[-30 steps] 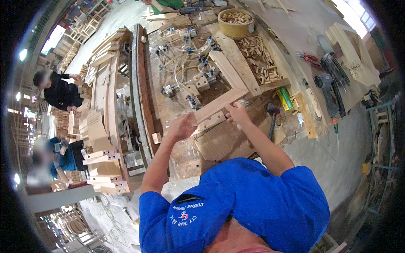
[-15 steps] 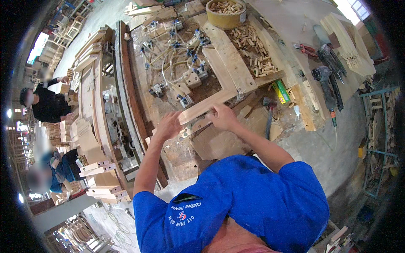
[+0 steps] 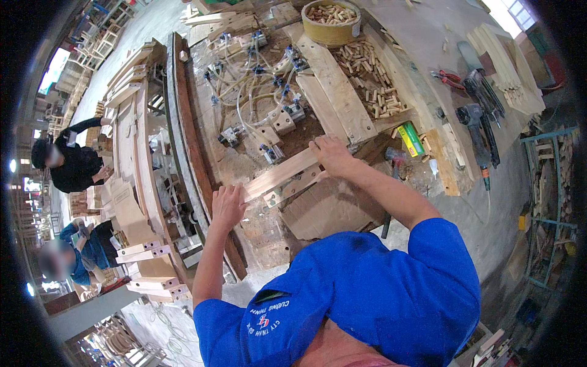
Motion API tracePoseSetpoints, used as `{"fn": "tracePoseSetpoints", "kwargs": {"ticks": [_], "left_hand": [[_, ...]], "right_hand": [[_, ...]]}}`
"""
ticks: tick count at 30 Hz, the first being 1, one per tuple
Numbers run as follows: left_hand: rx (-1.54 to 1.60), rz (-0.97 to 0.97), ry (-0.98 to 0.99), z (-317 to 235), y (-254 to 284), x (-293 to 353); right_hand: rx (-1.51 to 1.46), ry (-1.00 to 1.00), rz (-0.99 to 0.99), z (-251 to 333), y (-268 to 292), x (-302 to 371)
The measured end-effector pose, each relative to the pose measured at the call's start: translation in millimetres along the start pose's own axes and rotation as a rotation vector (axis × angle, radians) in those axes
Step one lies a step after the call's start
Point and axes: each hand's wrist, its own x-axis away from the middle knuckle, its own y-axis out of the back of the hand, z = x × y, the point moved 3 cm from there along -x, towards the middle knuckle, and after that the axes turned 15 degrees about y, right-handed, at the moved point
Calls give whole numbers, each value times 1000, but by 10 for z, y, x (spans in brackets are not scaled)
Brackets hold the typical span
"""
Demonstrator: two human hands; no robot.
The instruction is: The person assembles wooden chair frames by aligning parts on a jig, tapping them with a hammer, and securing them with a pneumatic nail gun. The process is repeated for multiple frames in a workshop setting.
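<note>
A pale, flat wooden rail [image 3: 282, 175] lies slantwise between my hands at the near side of the workbench. My left hand [image 3: 228, 205] has its fingers closed over the rail's left end. Round the right end, close to the corner of a wooden frame, my right hand [image 3: 331, 156] is wrapped, hiding that end. Just below the rail sits a drilled wooden block [image 3: 298, 185] with holes in it. Beyond the rail, clear hoses [image 3: 247, 92] run among small metal pneumatic cylinders [image 3: 284, 119] on the bench.
Loose dowels [image 3: 367, 67] fill a tray beneath a yellow tub [image 3: 331, 24]. Right of it lie a green-yellow box [image 3: 411, 139], a hammer [image 3: 394, 159], red pliers [image 3: 449, 79] and a power drill [image 3: 474, 122]. A metal-edged beam [image 3: 189, 134] borders the left; two people [image 3: 76, 159] work beyond.
The rail has shifted left and slightly nearer, away from the wooden piece it met at the corner. My left hand moved left and down; my right hand moved right and up.
</note>
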Motion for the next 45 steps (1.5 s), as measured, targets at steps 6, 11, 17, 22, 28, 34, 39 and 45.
{"fn": "tracePoseSetpoints", "kwargs": {"ticks": [6, 11, 17, 22, 28, 34, 39, 45], "left_hand": [[-148, -7, -3, -68, -57, -77], [-125, 64, -27, -27, -238, -195], [-48, -1, -139, 2, -341, -211], [12, 31, -158, 25, -426, -173], [39, -21, -161, -94, -411, -111], [98, -42, -103, -35, -436, -69], [199, 194, 56, 147, -359, -300], [476, -209, 540, 439, 6, -1290]], "right_hand": [[-33, 59, 89, 2, 40, 49], [-18, 65, 91, 25, 14, 64], [61, 57, -94, -17, -124, 79], [-63, 38, 49, -87, -29, -55], [55, 77, 61, 217, -63, -43], [-1, 57, -72, 215, -122, 4], [-1, 12, -87, 211, -232, -50], [18, -28, 43, 298, -119, -89]]}}
